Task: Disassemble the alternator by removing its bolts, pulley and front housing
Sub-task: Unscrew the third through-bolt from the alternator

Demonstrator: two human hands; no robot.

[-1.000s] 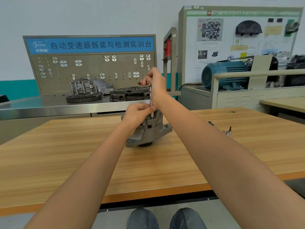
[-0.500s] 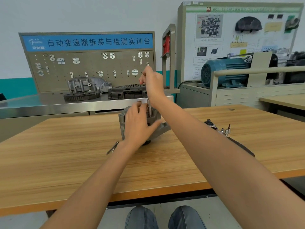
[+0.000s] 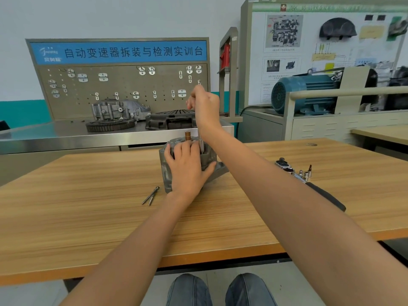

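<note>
The grey alternator (image 3: 166, 166) stands on the wooden table (image 3: 88, 206) with its copper-tipped shaft (image 3: 187, 136) pointing up. My left hand (image 3: 187, 168) lies spread over its near side and holds it steady. My right hand (image 3: 204, 107) is above it, closed around the top of a thin metal driver (image 3: 201, 144) that stands upright with its socket end on the alternator's top. Two long removed bolts (image 3: 150, 195) lie on the table just left of the alternator.
A ratchet with a black handle (image 3: 326, 195) and several small sockets (image 3: 305, 174) lie to the right, partly behind my right forearm. A steel bench (image 3: 66, 138) with gearbox parts stands behind the table, and a blue motor (image 3: 304, 93) is at the back right.
My left hand slid from the alternator's top down over its near side. The view shifted, and the two loose bolts and the ratchet came into sight. My right hand stays on the driver.
</note>
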